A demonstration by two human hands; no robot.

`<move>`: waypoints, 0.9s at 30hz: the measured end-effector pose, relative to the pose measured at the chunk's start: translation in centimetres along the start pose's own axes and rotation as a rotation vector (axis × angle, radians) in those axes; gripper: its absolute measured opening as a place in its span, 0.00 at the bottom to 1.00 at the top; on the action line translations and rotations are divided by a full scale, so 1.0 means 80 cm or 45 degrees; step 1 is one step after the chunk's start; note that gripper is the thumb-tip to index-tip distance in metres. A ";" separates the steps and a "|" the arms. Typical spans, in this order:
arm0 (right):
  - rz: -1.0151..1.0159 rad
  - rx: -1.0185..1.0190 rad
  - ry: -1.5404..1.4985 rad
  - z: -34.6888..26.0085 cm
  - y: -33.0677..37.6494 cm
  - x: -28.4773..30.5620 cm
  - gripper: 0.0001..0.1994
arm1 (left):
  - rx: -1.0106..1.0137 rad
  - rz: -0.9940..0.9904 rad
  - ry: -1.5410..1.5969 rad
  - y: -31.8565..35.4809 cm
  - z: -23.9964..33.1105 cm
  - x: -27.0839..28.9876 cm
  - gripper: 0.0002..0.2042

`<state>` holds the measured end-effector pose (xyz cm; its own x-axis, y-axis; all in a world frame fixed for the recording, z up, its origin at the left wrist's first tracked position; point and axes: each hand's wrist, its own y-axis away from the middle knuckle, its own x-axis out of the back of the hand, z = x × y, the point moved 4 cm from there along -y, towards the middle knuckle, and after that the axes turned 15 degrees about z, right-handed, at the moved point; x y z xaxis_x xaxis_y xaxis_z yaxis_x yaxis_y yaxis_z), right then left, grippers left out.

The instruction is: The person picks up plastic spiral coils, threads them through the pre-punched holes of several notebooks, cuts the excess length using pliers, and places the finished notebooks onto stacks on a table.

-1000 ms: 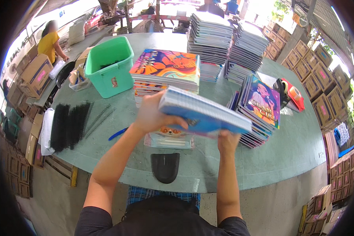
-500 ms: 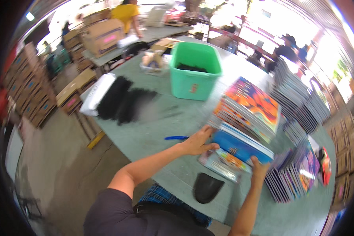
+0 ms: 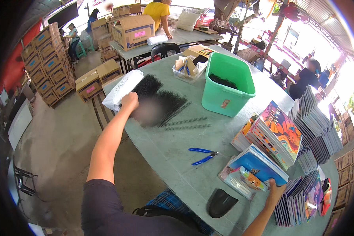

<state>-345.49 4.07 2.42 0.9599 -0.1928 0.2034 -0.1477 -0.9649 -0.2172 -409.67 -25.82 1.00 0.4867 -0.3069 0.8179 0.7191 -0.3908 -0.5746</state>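
Note:
My left hand [image 3: 130, 101] reaches out to the far left. It is curled closed between a white package [image 3: 128, 84] and a pile of black spiral binding coils [image 3: 155, 94]; what its fingers hold, if anything, is hidden. At the right, my right hand [image 3: 277, 189] grips the near right corner of a blue notebook [image 3: 255, 162], thumb on its cover. The blue notebook lies on a small stack, with an orange-and-green illustrated cover [image 3: 249, 177] in front. Two loose coils [image 3: 188, 123] lie beside the pile. Blue-handled cutters [image 3: 203, 155] rest open on the table.
A green bin [image 3: 226, 100] with black coils inside stands at the far side. Stacked notebooks [image 3: 277, 131], more piles [image 3: 299, 198] and a black curved piece [image 3: 222, 203] share the table [image 3: 165, 165]. Cardboard boxes [image 3: 47, 63] and other people are beyond.
My left hand has left the blue notebook and swung far left to the coils. My right hand stays at the notebook's corner. The view has turned left, and the cutters are now uncovered.

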 end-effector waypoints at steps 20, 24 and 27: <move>-0.256 1.108 0.618 -0.156 0.050 -0.124 0.18 | 0.073 -0.082 1.698 0.030 0.187 0.214 0.09; -0.190 1.334 0.438 -0.154 0.066 -0.123 0.14 | 0.004 -0.242 2.197 0.065 0.267 0.227 0.09; -0.075 1.550 0.333 -0.146 0.085 -0.109 0.14 | 0.096 -0.725 2.222 0.102 0.300 0.219 0.12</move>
<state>-357.61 -2.86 10.32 0.8606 -0.3193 0.3967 0.3448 -0.2079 -0.9154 -383.38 -13.57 11.36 -0.7690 -0.6316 -0.0983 0.6352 -0.7376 -0.2291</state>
